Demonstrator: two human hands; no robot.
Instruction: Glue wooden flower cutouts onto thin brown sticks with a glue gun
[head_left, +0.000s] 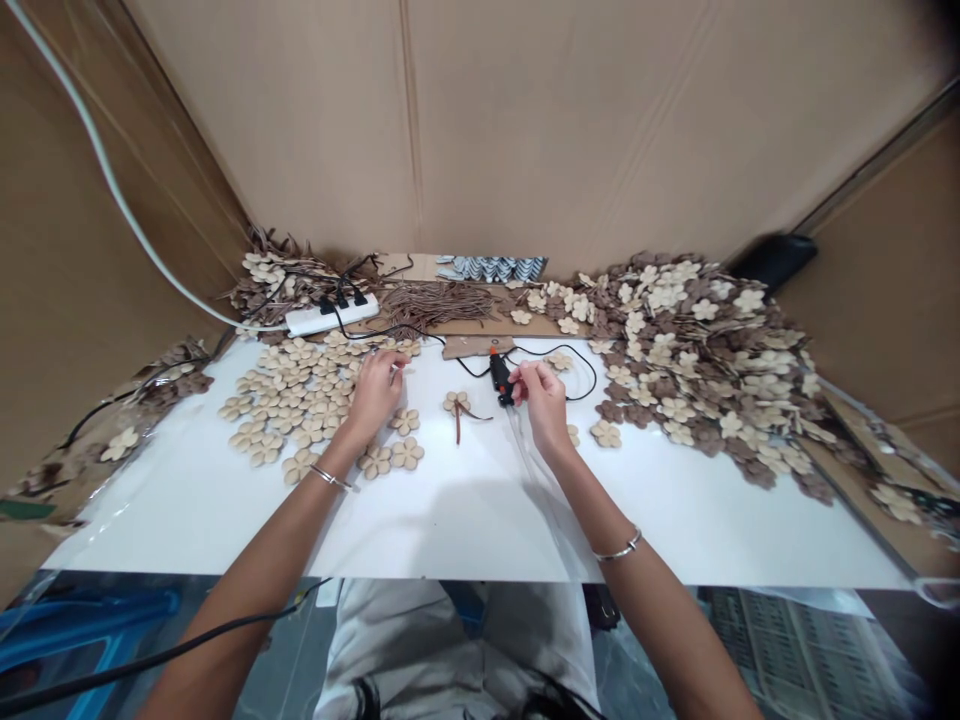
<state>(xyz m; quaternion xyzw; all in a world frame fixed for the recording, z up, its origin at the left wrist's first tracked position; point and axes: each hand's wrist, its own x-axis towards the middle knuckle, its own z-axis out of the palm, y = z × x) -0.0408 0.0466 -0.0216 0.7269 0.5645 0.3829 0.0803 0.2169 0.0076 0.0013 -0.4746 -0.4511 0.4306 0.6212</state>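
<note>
The left hand (377,390) was loosely curled beside scattered beige flowers (292,388); whether it held one, I could not tell. The right hand (541,388) was pinched narrow just beside a black glue gun (502,382), its hold unclear. Between both grips lay a brown-stripped flower (452,400). Any writing on the gun was too small to read.

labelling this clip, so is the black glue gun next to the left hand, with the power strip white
Not quite: the black glue gun is next to the right hand, as the head view shows. The power strip is white.
</note>
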